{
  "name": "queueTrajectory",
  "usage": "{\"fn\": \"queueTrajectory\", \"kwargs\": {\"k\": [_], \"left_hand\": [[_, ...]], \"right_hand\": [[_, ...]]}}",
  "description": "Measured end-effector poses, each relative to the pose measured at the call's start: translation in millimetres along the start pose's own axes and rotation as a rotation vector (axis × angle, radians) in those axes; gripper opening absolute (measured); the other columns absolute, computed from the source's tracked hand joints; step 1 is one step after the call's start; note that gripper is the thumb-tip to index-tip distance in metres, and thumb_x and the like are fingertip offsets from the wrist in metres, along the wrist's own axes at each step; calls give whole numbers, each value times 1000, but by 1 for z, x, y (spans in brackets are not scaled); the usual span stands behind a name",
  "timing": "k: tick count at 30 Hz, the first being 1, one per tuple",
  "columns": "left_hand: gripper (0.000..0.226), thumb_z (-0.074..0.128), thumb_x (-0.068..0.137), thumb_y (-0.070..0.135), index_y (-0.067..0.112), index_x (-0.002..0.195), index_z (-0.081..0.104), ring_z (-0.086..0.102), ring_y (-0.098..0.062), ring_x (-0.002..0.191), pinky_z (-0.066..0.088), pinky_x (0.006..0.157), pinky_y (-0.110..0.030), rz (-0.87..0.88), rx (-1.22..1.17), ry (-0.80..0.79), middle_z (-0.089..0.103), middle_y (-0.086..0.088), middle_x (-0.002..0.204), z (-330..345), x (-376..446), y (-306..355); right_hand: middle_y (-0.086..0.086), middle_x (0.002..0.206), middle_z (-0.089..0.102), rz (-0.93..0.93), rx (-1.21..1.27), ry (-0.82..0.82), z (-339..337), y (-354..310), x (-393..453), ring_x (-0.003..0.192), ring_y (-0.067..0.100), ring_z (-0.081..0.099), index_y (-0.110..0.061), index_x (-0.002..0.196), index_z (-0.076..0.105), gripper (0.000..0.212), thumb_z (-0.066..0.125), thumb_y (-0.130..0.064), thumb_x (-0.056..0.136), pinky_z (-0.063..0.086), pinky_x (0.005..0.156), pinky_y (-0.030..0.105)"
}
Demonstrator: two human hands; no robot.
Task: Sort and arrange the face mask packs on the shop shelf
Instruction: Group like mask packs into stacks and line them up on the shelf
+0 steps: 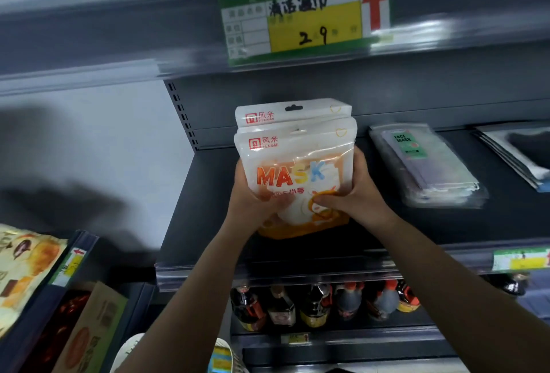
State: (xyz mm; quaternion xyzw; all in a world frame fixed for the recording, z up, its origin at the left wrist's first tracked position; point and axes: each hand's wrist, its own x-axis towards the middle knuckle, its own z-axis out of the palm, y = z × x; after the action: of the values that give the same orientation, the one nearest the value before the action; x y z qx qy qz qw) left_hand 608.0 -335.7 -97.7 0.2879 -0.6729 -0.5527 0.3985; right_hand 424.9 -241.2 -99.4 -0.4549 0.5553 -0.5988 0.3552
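Observation:
Two white-and-orange mask packs point(297, 161) printed "MASK" are stacked one behind the other, upright over the dark shelf point(214, 208). My left hand point(253, 197) grips their left edge with its thumb on the front. My right hand point(351, 191) grips the right edge, thumb across the lower front. To the right, a pile of clear face mask packs point(428, 167) with a green "FACE MASK" label lies flat on the same shelf. Further right lies another flat stack of silvery packs point(518, 152), partly cut off.
The shelf above carries a green-and-yellow price tag point(303, 21) with a red arrow. Dark bottles point(321, 304) stand on the shelf below. At the lower left are snack bags point(26, 271) and a brown carton point(92, 331). A white wall lies to the left.

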Motion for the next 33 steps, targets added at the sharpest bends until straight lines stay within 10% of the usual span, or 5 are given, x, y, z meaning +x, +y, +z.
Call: {"fn": "queueTrajectory", "kwargs": {"k": [16, 22, 30, 33], "left_hand": [[104, 90, 54, 6, 8, 135, 25, 60, -1, 109, 56, 83, -21, -60, 110, -37, 55, -3, 123, -5, -14, -26], [72, 87, 60, 6, 25, 116, 46, 65, -11, 100, 58, 75, -29, -143, 16, 10, 64, 6, 111, 4, 5, 16], [49, 71, 78, 42, 15, 118, 62, 69, -22, 94, 57, 77, -35, -550, -19, -176, 71, -7, 106, 10, 85, 52], [58, 71, 75, 49, 17, 122, 59, 66, -25, 103, 53, 92, -42, -618, 60, -198, 69, -8, 113, 19, 92, 43]], "right_hand": [[-1, 123, 62, 87, -95, -34, -2, 18, -10, 114, 16, 61, -28, 132, 36, 102, 91, -20, 46, 56, 87, 40], [7, 109, 70, 124, 34, 51, -2, -7, 4, 99, 23, 67, -18, 114, 59, 59, 84, -10, 61, 54, 83, 38], [7, 111, 69, 517, 62, 47, -26, -60, 55, 91, 23, 67, -18, 116, 62, 53, 74, -43, 70, 54, 81, 37], [5, 123, 59, 679, -104, 116, -32, -45, 61, 113, 30, 55, -24, 118, 56, 59, 69, -57, 70, 30, 107, 54]]}}
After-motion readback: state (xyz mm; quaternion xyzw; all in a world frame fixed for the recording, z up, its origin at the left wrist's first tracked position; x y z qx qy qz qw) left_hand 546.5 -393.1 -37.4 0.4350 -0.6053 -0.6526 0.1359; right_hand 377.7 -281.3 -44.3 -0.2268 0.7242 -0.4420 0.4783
